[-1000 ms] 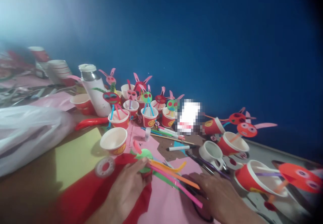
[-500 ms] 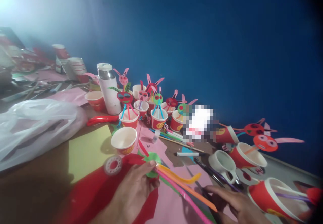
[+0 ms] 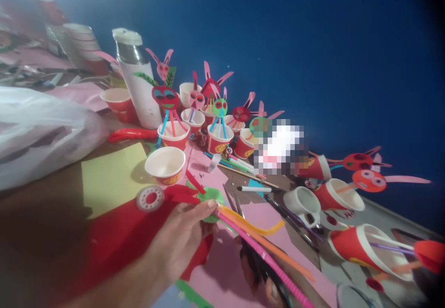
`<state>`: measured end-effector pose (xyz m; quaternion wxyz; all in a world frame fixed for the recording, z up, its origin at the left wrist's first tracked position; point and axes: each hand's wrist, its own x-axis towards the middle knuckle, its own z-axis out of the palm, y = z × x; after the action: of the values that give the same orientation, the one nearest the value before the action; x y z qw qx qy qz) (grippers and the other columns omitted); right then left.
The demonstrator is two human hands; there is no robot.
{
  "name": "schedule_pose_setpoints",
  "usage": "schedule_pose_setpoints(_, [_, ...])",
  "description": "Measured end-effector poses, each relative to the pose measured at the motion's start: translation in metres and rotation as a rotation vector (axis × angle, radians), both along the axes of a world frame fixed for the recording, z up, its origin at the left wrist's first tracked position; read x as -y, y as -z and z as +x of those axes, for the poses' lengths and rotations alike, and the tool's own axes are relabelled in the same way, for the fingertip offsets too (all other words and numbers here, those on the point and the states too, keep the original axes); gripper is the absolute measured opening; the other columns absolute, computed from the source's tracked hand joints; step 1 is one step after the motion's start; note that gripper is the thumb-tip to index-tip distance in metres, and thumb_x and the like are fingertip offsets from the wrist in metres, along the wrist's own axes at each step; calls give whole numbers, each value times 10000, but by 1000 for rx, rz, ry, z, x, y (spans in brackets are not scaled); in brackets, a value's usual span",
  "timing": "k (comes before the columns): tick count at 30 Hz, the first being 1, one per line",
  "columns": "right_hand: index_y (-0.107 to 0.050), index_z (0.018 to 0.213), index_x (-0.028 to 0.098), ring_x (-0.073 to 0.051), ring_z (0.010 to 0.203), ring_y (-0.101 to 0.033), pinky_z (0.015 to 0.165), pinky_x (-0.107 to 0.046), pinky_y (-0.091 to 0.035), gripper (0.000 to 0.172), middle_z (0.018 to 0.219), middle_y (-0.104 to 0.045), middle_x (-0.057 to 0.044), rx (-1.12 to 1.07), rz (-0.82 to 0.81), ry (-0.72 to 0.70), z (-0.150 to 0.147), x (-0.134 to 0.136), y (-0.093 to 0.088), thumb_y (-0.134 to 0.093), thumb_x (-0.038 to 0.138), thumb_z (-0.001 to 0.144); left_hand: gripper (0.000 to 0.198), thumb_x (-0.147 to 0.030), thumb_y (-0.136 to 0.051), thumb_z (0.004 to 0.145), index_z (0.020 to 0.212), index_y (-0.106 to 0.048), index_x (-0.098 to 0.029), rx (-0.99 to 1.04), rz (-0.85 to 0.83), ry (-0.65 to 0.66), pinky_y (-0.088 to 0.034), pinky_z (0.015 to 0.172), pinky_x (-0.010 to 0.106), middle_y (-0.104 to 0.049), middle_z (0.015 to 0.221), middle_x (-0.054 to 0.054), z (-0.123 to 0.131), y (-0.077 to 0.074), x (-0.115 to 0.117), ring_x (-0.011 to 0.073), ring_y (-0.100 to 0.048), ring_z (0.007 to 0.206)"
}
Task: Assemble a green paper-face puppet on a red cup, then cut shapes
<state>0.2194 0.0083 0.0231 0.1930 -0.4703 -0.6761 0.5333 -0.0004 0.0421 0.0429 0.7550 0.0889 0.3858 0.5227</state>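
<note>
The left hand (image 3: 181,241), in the lower middle of the frame, pinched a round green paper cutout (image 3: 211,196) between its thumb and fingers. The cutout sat just below the centre of the frame, with a red paper strip (image 3: 195,182) rising from its upper left edge. From its right side, 3 straws stretched toward the lower right: a yellow straw (image 3: 271,229) with a bent end, an orange straw (image 3: 288,258) and a ridged pink straw (image 3: 278,271).

Partly hidden behind these, the right hand (image 3: 295,274) had its fingers curled round the black handles of scissors (image 3: 270,273), whose blades pointed up and left. Whether the blades were parted was hard to tell.

Under the hands lay pink paper (image 3: 222,273) and, toward the lower left, red paper (image 3: 114,243) bearing a white ring (image 3: 140,198). A yellow sheet (image 3: 114,173) and a white-lined cup (image 3: 166,173) came just above. Right of centre were a capped marker (image 3: 259,189) and a white mug (image 3: 295,206).

Farther out, a plastic bag (image 3: 45,132) filled the left edge, a bottle (image 3: 141,90) leaned at upper left, and red cups (image 3: 174,140) with paper-faced figures ran from the middle toward the right, below a blue wall (image 3: 330,58).
</note>
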Motion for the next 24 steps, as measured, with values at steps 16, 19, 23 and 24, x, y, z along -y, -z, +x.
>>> schedule_pose_setpoints(16, [-557, 1143, 185, -211, 965, -590, 806, -398, -509, 266, 1167, -568, -72, -13, -107, -7, -6, 0, 13, -530, 298, 904, 118, -222, -718, 689, 668, -679, -113, -93, -35, 31, -494, 596, 289, -651, 668, 54, 8, 8, 1, 163, -596, 610])
schedule_pose_setpoints(19, [-551, 1149, 186, -205, 965, -591, 804, -398, -509, 267, 1172, -566, -77, -32, -107, -3, -8, -1, 13, -529, 293, 905, 121, -216, -719, 687, 645, -673, -112, -107, -40, 40, -499, 553, 287, -652, 668, 56, 8, 9, 0, 170, -596, 605])
schedule_pose_setpoints(23, [-555, 1144, 188, -210, 967, -590, 803, -396, -510, 266, 1169, -568, -73, -56, -106, 8, -10, -4, 12, -532, 298, 903, 119, -204, -722, 684, 629, -671, -112, -93, -50, 42, -510, 513, 267, -665, 692, 61, 9, 12, 0, 166, -598, 617])
schedule_pose_setpoints(24, [-555, 1145, 184, -211, 966, -590, 803, -399, -510, 269, 1168, -568, -73, -62, -108, 12, -10, -5, 12, -532, 298, 903, 117, -205, -719, 689, 637, -674, -110, -86, -47, 50, -513, 509, 265, -669, 699, 65, 9, 12, 0, 165, -601, 616])
